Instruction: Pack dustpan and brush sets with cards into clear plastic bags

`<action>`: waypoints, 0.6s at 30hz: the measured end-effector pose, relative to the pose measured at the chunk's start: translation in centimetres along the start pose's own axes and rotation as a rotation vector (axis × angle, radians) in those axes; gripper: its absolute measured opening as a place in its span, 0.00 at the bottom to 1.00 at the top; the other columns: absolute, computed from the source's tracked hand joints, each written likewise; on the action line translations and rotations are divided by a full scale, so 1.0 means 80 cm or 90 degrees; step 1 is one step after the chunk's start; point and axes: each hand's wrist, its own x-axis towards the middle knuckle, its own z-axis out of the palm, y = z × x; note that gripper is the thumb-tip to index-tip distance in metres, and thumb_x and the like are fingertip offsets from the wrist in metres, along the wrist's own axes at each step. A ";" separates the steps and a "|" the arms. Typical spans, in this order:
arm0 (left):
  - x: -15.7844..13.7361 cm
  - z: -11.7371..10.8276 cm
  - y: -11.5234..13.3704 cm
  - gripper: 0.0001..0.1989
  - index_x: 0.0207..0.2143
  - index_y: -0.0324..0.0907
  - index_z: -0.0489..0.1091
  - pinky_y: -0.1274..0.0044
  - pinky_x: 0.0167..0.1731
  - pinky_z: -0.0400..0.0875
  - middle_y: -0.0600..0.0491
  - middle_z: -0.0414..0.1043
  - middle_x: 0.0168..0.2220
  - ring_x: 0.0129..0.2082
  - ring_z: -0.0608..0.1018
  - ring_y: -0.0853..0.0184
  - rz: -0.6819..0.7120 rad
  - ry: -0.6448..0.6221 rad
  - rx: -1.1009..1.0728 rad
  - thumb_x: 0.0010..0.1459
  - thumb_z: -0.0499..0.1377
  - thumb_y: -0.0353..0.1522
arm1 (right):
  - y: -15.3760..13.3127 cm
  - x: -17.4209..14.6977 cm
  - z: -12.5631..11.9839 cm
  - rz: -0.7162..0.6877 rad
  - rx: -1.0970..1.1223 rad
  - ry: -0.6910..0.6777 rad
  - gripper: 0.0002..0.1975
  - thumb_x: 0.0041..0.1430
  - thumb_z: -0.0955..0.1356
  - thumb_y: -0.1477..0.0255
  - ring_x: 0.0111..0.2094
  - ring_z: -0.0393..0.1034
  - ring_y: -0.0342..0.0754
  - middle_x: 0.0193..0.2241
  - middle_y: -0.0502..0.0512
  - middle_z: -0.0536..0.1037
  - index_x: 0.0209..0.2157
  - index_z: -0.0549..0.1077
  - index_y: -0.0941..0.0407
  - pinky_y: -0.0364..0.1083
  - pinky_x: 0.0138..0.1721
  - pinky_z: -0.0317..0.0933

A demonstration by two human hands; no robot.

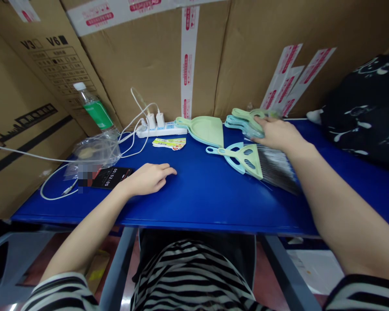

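Note:
My right hand (275,134) grips a pile of green and blue plastic pieces with looped handles (243,123), partly in clear wrap, at the back right; the hand hides much of them. Just in front lie small hand brushes (246,159), a green head over a blue one, with dark bristles pointing right. To the left of the pile, a green dustpan (207,128) is stacked on a blue one. My left hand (149,178) rests on the blue tabletop (194,198), index finger stretched out, the others loosely curled, and nothing visible in it.
A white power strip (162,129) with chargers and cables stands at the back. Before it are printed labels (169,143). At left are a bottle (97,113), a clear plastic bag (99,149) and a phone (112,178). Cardboard (142,65) walls the back; a dark bag (372,116) is at right.

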 end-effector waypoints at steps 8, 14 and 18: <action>0.000 0.000 0.001 0.21 0.51 0.43 0.70 0.76 0.36 0.72 0.51 0.76 0.42 0.34 0.79 0.67 -0.003 -0.003 -0.004 0.59 0.48 0.22 | -0.016 -0.011 -0.020 0.002 -0.060 -0.040 0.31 0.62 0.62 0.66 0.50 0.73 0.67 0.54 0.78 0.73 0.63 0.62 0.67 0.55 0.45 0.66; 0.001 0.000 0.002 0.21 0.52 0.43 0.69 0.77 0.37 0.71 0.52 0.76 0.42 0.35 0.79 0.67 -0.010 -0.010 0.002 0.59 0.49 0.22 | -0.019 -0.013 -0.027 0.009 -0.050 -0.070 0.30 0.63 0.63 0.68 0.52 0.71 0.66 0.56 0.78 0.72 0.62 0.62 0.68 0.55 0.47 0.66; 0.003 0.003 0.004 0.21 0.53 0.43 0.68 0.77 0.37 0.71 0.52 0.76 0.43 0.37 0.80 0.67 -0.007 -0.008 0.010 0.59 0.49 0.22 | -0.022 -0.017 -0.036 0.020 -0.022 -0.078 0.31 0.63 0.63 0.68 0.56 0.68 0.66 0.58 0.78 0.69 0.64 0.60 0.68 0.55 0.50 0.64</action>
